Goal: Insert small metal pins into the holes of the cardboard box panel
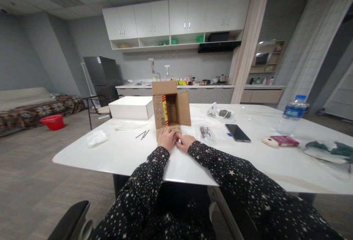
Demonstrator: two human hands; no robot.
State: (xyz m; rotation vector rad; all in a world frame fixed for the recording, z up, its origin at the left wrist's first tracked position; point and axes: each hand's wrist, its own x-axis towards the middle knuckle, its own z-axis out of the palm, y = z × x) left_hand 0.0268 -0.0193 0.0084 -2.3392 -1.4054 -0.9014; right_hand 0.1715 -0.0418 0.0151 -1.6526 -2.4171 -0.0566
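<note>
A brown cardboard box [171,109] stands on the table in front of me, its opening towards me and its flaps spread. Small pale spots dot its left flap [159,111], and a red and yellow strip [165,110] runs beside them. My left hand [167,139] lies over the lower front flap, fingers bent onto the cardboard. Close beside it, my right hand [186,141] is closed at the flap's right edge, thumb and fingers together. Whatever may be between those fingertips is hidden. Several long nails [143,134] lie left of the box.
A white box [131,107] stands at back left, a crumpled tissue [97,138] nearer. Right of my hands are a clear bag of small dark pieces [205,133], a phone [237,132], a computer mouse [270,142], a dark red box [285,141] and a water bottle [292,115].
</note>
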